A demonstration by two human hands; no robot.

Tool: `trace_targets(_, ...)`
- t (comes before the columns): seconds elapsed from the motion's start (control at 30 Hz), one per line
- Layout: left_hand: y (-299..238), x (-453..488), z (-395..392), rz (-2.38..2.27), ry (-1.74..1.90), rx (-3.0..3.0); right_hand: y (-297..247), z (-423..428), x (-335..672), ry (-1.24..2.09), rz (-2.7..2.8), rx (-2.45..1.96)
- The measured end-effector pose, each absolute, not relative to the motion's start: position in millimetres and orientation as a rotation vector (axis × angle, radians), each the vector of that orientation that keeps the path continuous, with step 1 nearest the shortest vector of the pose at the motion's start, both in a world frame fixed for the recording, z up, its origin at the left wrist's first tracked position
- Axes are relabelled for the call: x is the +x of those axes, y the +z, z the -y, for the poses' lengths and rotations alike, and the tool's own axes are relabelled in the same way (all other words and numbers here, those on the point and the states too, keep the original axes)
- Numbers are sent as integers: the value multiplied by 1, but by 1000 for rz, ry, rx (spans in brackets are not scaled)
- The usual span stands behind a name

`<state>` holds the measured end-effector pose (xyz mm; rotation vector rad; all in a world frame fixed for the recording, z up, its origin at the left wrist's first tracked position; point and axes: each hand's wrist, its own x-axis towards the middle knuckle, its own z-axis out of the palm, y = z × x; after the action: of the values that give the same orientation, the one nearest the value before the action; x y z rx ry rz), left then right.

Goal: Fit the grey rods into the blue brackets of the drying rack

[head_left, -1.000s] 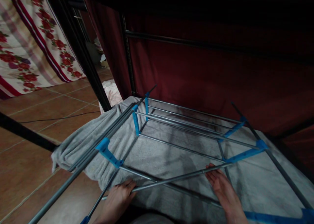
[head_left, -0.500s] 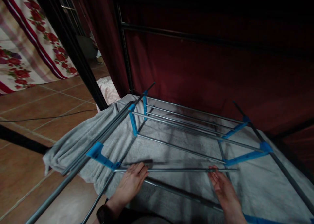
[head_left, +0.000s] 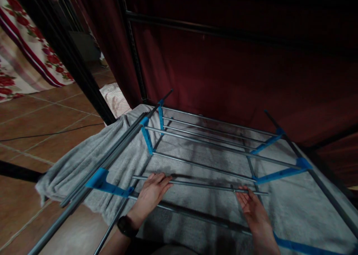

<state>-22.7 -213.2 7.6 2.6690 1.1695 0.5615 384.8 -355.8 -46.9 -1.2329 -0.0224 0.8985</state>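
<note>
A loose grey metal rod point(head_left: 201, 185) spans the space between my two hands, above the grey blanket. My left hand point(head_left: 154, 191), with a dark watch on its wrist, is closed over the rod near its left end. Toward the other end, my right hand point(head_left: 251, 206) pinches the rod between thumb and fingers, beside what looks like a joint in it. Around them stands a partly built frame of grey tubes with blue plastic brackets. One blue bracket point(head_left: 107, 186) is left of my left hand; another blue bracket point(head_left: 279, 174) lies beyond my right hand.
Several loose tubes point(head_left: 109, 158) lie along the frame's left side. A grey blanket point(head_left: 69, 173) covers the surface and hangs over its left edge. Black metal posts point(head_left: 69, 61) and a dark red curtain point(head_left: 223, 79) enclose the back. A cable point(head_left: 56, 133) crosses the tiled floor.
The rod's left end has swung away from me, apart from the near left bracket. Both hands keep hold of the rod. My view has shifted slightly.
</note>
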Motion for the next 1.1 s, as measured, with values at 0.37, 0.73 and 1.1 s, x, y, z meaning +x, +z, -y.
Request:
trace_targets(0.37,5,-30,204,-1207,797,2770,-41,345,383,847,40,-1218)
trace_targets(0.73,7,-31,204,-1174,678,2764,-39,345,382,796,156,-1290)
trace_targets(1.1,8,-27,204,-1159,714,2780,-26,339,384,797,194,-1321)
